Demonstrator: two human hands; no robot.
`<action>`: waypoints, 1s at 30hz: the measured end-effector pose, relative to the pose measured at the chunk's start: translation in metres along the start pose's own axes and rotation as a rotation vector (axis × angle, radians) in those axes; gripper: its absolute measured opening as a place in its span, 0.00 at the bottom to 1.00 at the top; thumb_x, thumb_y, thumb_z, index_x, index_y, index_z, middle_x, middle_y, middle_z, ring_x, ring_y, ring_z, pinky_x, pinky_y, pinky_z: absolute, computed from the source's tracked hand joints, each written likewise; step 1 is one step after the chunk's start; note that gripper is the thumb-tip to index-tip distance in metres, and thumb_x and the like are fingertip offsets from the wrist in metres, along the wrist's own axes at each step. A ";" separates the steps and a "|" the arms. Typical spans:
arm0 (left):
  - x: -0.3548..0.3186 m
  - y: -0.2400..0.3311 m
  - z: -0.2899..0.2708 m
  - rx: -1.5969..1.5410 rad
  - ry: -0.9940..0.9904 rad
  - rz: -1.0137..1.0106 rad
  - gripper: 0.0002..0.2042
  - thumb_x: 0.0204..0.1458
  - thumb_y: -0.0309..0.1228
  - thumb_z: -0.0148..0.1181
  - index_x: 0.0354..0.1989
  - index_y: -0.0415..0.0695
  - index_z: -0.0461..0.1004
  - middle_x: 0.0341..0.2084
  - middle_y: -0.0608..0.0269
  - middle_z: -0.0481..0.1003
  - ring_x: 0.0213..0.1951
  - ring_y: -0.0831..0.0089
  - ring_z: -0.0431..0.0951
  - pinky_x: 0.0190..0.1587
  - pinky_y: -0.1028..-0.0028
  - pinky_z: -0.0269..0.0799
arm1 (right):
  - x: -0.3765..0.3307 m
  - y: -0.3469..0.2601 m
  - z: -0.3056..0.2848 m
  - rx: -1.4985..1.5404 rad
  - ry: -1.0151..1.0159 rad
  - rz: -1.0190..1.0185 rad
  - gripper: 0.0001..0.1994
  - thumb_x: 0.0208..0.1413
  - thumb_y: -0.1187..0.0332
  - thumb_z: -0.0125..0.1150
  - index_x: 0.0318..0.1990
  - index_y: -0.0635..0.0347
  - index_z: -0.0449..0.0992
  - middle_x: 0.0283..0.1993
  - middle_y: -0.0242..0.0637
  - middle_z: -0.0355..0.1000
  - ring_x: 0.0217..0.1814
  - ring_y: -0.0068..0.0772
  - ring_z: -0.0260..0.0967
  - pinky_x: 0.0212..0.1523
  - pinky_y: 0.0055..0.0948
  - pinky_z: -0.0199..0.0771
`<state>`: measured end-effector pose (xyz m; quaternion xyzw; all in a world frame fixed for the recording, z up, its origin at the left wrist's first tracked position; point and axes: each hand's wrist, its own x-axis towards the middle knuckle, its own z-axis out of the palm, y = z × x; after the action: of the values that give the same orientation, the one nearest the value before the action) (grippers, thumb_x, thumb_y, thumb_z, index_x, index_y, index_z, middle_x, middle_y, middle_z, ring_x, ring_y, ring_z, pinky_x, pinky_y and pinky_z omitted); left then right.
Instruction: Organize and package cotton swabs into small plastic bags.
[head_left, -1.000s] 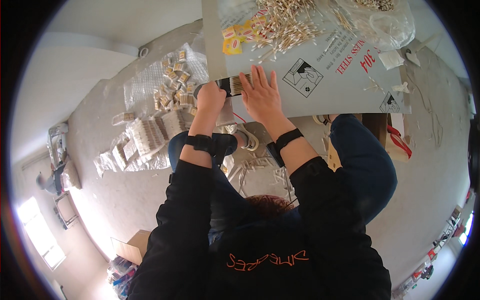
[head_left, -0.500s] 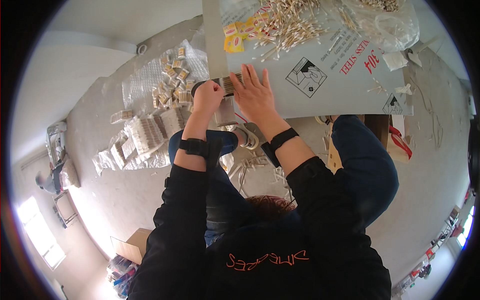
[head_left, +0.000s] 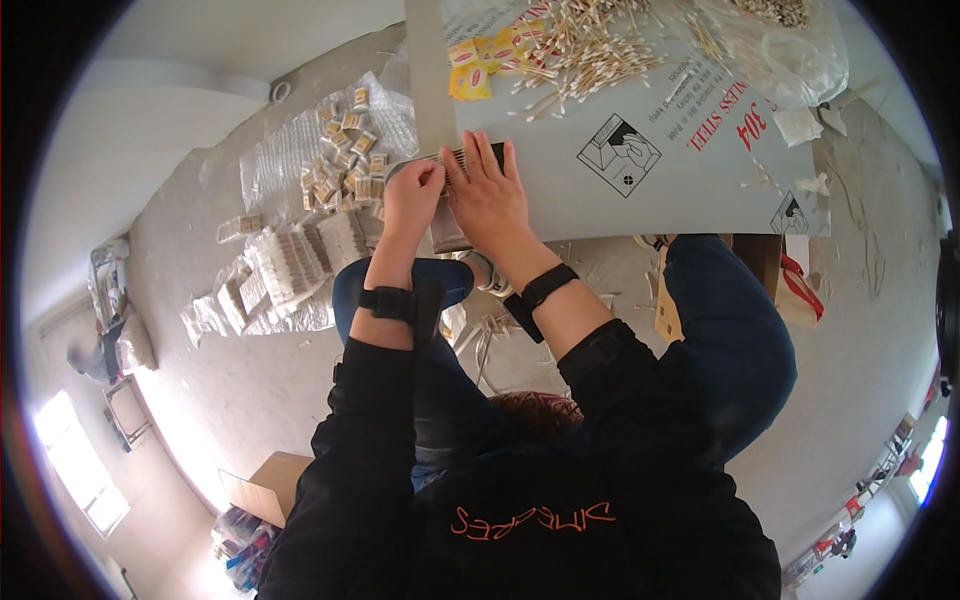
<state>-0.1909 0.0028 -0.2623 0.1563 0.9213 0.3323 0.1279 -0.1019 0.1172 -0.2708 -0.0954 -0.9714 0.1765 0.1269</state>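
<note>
My left hand (head_left: 412,195) is curled around the left end of a short row of cotton swabs (head_left: 462,153) in a dark holder. This sits at the near left edge of a grey board (head_left: 700,190) across my knees. My right hand (head_left: 490,192) lies over the row from the right, fingers straight and close together, touching my left hand. Both wrists wear black bands. A loose pile of cotton swabs (head_left: 585,50) lies farther up the board, with yellow packets (head_left: 475,72) beside it.
A clear plastic bag (head_left: 790,45) sits at the board's far right. On the floor to my left, a plastic sheet holds several small packets (head_left: 340,150) and stacks of white packs (head_left: 300,265). A cardboard box (head_left: 265,490) stands lower left and a red-and-white bag (head_left: 800,290) on the right.
My right hand has drawn in from lying spread on the board to lie against my left hand over the swab row. Both hands shifted slightly toward the board's left edge.
</note>
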 end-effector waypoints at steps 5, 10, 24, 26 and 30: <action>-0.003 -0.020 0.014 -0.576 0.301 0.097 0.17 0.65 0.36 0.46 0.56 0.40 0.70 0.55 0.53 0.71 0.58 0.63 0.70 0.58 0.67 0.65 | 0.001 -0.005 -0.005 -0.019 -0.051 0.004 0.26 0.62 0.58 0.47 0.67 0.53 0.60 0.72 0.44 0.52 0.76 0.41 0.43 0.73 0.51 0.36; -0.006 -0.004 0.023 -1.095 0.096 0.041 0.29 0.68 0.48 0.32 0.68 0.38 0.51 0.69 0.51 0.52 0.70 0.61 0.49 0.71 0.66 0.44 | 0.000 -0.002 -0.003 -0.014 -0.056 -0.009 0.28 0.61 0.56 0.48 0.68 0.54 0.59 0.72 0.45 0.52 0.77 0.42 0.42 0.73 0.51 0.35; -0.004 -0.005 0.027 -1.162 0.141 0.058 0.31 0.67 0.50 0.29 0.66 0.34 0.52 0.68 0.48 0.53 0.70 0.60 0.51 0.71 0.65 0.45 | -0.009 -0.006 -0.001 0.075 -0.005 0.048 0.31 0.57 0.56 0.54 0.67 0.56 0.60 0.70 0.56 0.52 0.75 0.51 0.43 0.73 0.54 0.36; -0.006 -0.005 0.023 -1.160 0.139 0.038 0.31 0.67 0.50 0.28 0.66 0.33 0.52 0.67 0.48 0.54 0.70 0.60 0.52 0.71 0.65 0.45 | -0.016 -0.009 -0.002 0.053 0.003 -0.022 0.32 0.55 0.56 0.56 0.67 0.55 0.61 0.68 0.60 0.54 0.75 0.54 0.45 0.72 0.56 0.37; -0.005 -0.003 0.023 -1.151 0.109 0.069 0.32 0.67 0.51 0.27 0.66 0.33 0.53 0.67 0.48 0.54 0.70 0.61 0.52 0.71 0.66 0.45 | -0.016 -0.010 -0.006 0.024 0.013 -0.043 0.32 0.56 0.54 0.55 0.67 0.55 0.61 0.68 0.61 0.55 0.74 0.56 0.45 0.72 0.57 0.37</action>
<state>-0.1791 0.0116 -0.2807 0.0742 0.5919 0.7914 0.1336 -0.0865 0.1057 -0.2653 -0.0742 -0.9702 0.1849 0.1379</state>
